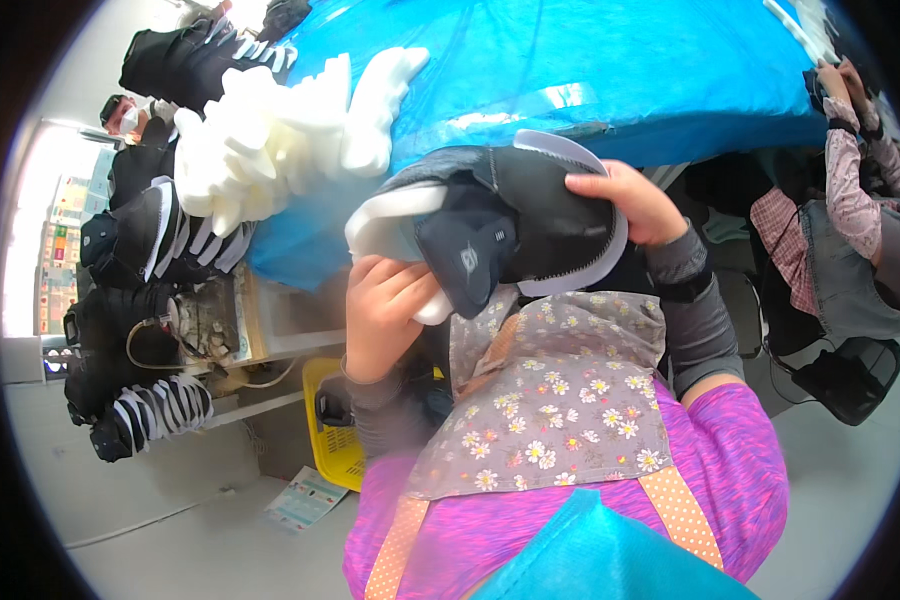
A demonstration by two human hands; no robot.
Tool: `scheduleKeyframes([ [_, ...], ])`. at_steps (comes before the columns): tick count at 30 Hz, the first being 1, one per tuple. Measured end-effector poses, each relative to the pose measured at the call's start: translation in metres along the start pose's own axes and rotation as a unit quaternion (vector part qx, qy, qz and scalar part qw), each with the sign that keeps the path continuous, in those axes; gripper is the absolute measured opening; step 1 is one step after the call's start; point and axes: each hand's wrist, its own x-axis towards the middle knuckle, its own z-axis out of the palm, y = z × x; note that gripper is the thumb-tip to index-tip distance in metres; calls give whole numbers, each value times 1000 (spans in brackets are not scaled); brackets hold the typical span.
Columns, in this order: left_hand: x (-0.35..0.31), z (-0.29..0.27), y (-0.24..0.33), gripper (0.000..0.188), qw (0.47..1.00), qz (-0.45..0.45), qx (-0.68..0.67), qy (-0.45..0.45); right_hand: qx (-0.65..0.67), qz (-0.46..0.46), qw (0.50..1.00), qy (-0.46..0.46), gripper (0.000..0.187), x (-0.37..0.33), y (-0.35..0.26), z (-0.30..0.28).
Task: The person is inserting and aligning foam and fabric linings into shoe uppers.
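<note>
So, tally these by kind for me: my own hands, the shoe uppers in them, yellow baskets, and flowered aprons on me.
Hands: 2, left hand and right hand
Black shoe upper: 1
Yellow basket: 1
Flowered apron: 1
Total: 5

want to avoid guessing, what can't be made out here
Head view:
Most fingers of the right hand: behind the black shoe upper.
Part of its inside: under the dark flap.
Part of the yellow basket: behind the left sleeve.
Far-right co-worker: cut off by the rim.
Print on the floor sheet: too small.
</note>
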Motion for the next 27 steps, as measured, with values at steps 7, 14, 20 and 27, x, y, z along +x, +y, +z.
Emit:
scheduleKeyframes([
  [7,-12,20,5,85,964,-232,-126,37,25,-102,990,93,28,-11,14,25],
  [14,-19,20,12,66,855,-113,-133,488,124,-189,967,119,25,-9,11,50],
  [20,53,68,51,86,967,-67,-76,235,89,-251,952,153,21,-9,28,118],
  [27,53,70,39,37,953,-113,-75,272,-24,-324,931,165,13,-9,47,97],
])
